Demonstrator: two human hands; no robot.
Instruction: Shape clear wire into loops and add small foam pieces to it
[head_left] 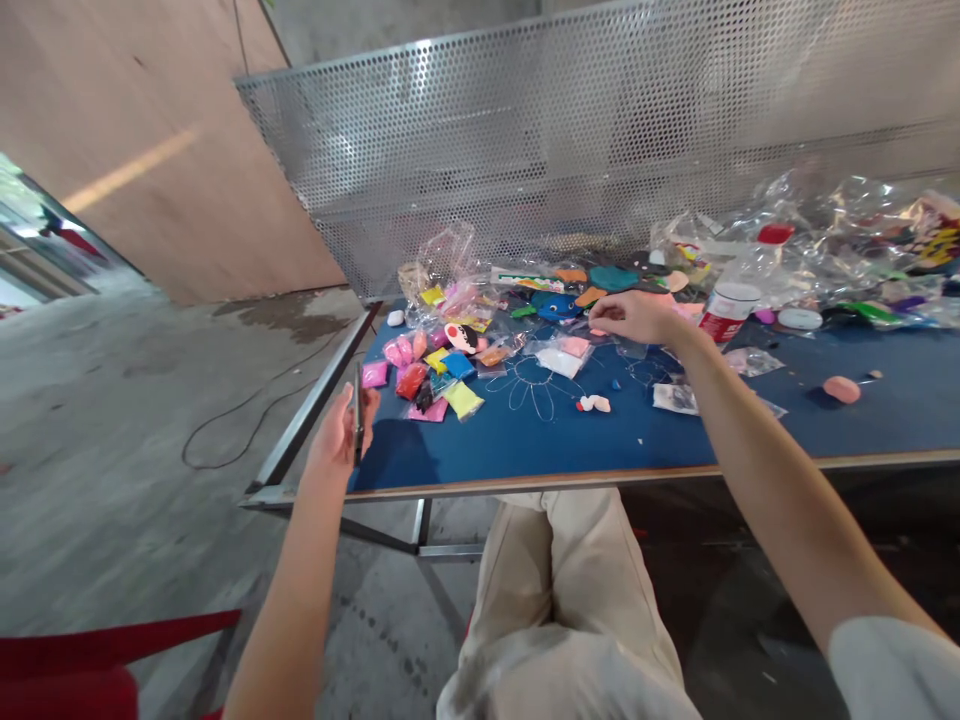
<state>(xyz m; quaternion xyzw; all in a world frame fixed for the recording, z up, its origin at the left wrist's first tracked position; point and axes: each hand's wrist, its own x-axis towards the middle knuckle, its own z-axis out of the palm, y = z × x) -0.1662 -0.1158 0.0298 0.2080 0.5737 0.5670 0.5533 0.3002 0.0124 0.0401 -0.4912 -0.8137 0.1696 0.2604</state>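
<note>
At the table's left edge my left hand [341,430] is closed around a phone [358,412], which is upright and seen edge-on. My right hand [634,316] is over the middle of the table, fingers curled down and pinched together. Whatever is between those fingertips is too small to make out. Just below it lie a clear packet with a pink piece [574,346] and a white packet [559,362]. A blue clay figure with a face [556,307] lies beyond the fingertips. Closer to me is a small white and red clay piece [594,403].
Several coloured clay packets [459,364] lie at left beside a clay face [460,338]. A red-capped, red-labelled bottle [739,290] stands right of my hand. Clear plastic bags [847,220] pile against the perforated metal panel [525,130]. A red chair [67,670] is lower left.
</note>
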